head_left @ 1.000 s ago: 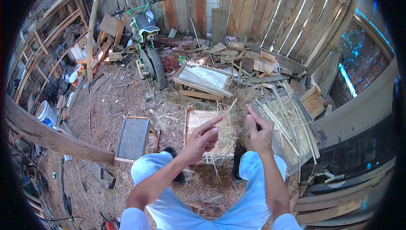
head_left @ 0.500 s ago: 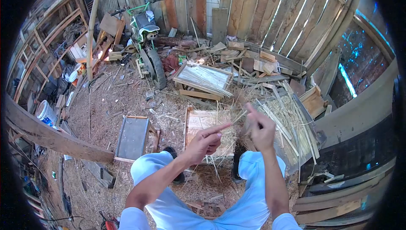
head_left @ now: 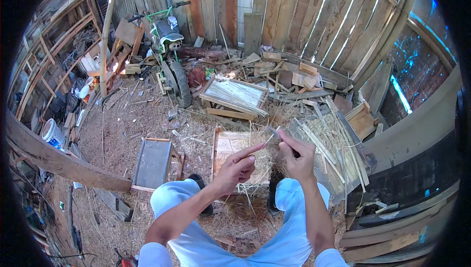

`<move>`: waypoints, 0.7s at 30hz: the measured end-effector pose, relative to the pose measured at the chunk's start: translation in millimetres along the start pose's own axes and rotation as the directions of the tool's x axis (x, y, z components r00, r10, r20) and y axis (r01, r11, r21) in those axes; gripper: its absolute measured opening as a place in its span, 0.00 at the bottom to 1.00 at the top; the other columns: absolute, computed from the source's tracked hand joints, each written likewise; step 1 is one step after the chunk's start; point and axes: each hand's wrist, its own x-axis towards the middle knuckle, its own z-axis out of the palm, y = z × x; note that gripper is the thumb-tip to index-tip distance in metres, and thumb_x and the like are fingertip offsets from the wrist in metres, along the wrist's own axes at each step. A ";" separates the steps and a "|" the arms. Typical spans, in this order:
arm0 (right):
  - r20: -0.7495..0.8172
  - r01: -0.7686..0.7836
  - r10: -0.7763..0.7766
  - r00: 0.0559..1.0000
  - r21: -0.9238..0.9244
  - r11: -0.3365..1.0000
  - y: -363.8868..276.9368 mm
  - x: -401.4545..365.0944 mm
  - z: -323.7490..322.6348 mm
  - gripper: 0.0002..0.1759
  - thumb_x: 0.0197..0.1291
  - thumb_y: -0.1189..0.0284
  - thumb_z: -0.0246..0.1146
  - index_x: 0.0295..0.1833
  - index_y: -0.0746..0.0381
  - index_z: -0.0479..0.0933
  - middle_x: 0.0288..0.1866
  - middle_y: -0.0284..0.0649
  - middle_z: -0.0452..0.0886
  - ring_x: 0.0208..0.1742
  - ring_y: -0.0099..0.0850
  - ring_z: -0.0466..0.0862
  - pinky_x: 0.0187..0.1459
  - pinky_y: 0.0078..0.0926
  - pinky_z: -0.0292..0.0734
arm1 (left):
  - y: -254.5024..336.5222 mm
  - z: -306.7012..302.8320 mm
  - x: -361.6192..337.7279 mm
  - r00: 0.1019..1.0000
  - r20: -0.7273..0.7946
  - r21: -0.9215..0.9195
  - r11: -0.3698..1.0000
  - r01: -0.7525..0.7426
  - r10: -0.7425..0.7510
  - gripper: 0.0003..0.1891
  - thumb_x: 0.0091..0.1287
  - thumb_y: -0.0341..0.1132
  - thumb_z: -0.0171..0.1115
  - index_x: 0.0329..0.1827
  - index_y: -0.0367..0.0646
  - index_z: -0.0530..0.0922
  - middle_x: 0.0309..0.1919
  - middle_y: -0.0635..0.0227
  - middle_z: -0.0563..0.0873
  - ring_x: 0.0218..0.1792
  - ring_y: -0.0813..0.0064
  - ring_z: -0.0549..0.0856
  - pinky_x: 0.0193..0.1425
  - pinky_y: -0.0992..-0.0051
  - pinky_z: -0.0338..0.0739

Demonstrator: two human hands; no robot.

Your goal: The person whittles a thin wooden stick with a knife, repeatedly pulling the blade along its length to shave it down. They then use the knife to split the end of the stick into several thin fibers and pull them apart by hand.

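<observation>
Between my two hands is a thin pale strip [head_left: 270, 139], apparently bamboo or wood, slanting up to the right. My left hand [head_left: 237, 169] pinches its lower end, index finger stretched along it and the other fingers curled. My right hand [head_left: 298, 159] is closed just to the right, its index finger pointing at the strip's upper end. A blurred greyish sliver, looking like a small knife blade [head_left: 271, 129], shows at that fingertip; its handle is hidden in the fist. Below the hands stands a low wooden bench [head_left: 230, 142] strewn with shavings, between my knees.
A dark-topped small table [head_left: 152, 164] stands to the left. Ahead is a tray-like wooden frame [head_left: 228, 110] with thin strips across it. At right, a board [head_left: 351, 134] bears more strips and shavings. A motorbike [head_left: 171, 56] and scrap wood [head_left: 299, 78] lie toward the plank wall.
My right hand has come down and slightly left, so its fingertip is now close to the strip's upper end. My left hand has barely moved.
</observation>
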 end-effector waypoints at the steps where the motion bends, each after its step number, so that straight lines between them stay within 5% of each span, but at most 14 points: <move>1: 0.001 0.000 0.000 1.000 0.003 1.000 -2.2 -1.5 1.1 0.15 0.57 0.77 0.65 0.51 0.62 0.82 0.30 0.45 0.83 0.25 0.29 0.80 0.28 0.25 0.73 | -0.1 -2.5 0.8 1.000 -0.003 0.001 1.000 0.000 0.000 0.25 0.71 0.35 0.52 0.71 0.46 0.64 0.21 0.82 0.59 0.19 0.88 0.57 0.20 0.85 0.49; 3: 0.197 -0.035 0.038 0.980 -0.014 0.999 -5.2 -7.5 1.7 0.15 0.57 0.77 0.65 0.51 0.62 0.82 0.30 0.45 0.83 0.25 0.29 0.80 0.27 0.25 0.72 | -2.0 -7.8 3.5 1.000 -0.018 -0.014 1.000 0.024 -0.024 0.24 0.72 0.35 0.50 0.71 0.49 0.65 0.19 0.82 0.59 0.18 0.88 0.57 0.20 0.85 0.50; 21: 0.127 -0.006 0.023 0.992 -0.134 0.991 17.9 -3.8 4.9 0.16 0.56 0.75 0.66 0.52 0.57 0.82 0.22 0.42 0.75 0.19 0.32 0.72 0.23 0.29 0.66 | 2.0 -3.6 14.4 0.998 -0.001 -0.104 0.992 0.066 -0.067 0.25 0.72 0.34 0.48 0.73 0.52 0.62 0.20 0.82 0.57 0.19 0.87 0.56 0.20 0.85 0.50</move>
